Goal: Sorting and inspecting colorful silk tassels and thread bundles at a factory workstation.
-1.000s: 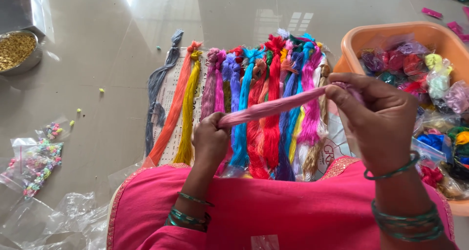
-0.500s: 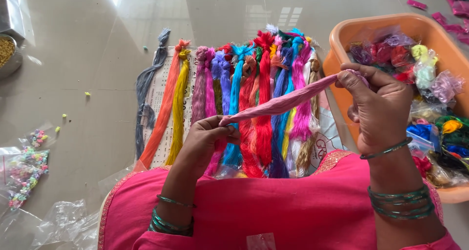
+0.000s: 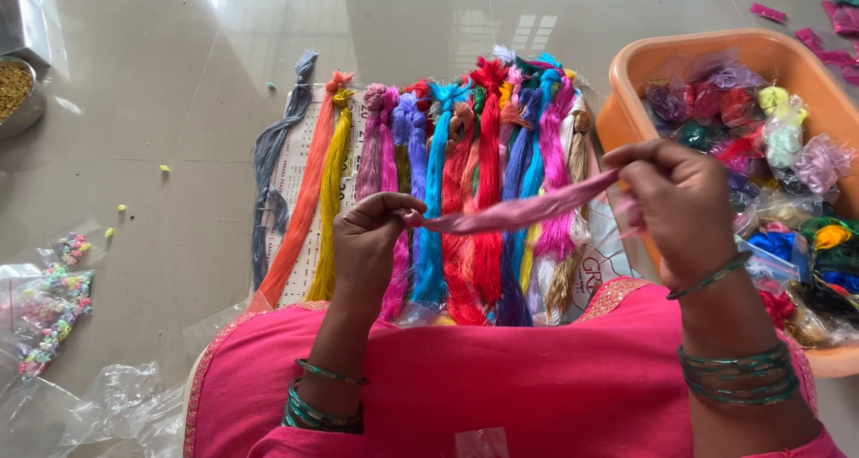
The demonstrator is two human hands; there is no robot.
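You are holding a pink bundle of thread [image 3: 523, 209] stretched between your two hands. Your left hand [image 3: 369, 248] is pinching one end with its fingertips, low and close to your lap. Your right hand [image 3: 682, 209] is pinching the other end, a bit higher, near the orange tub [image 3: 707, 51]. The pink bundle is hanging in the air, just above a row of bright thread bundles [image 3: 465, 181] lying side by side on a printed paper [image 3: 295, 172] on the floor. The tub is sitting to your right, full of little bags of coloured thread [image 3: 787, 145]. Bags of small beads [image 3: 49, 310] are lying on the floor at your left.
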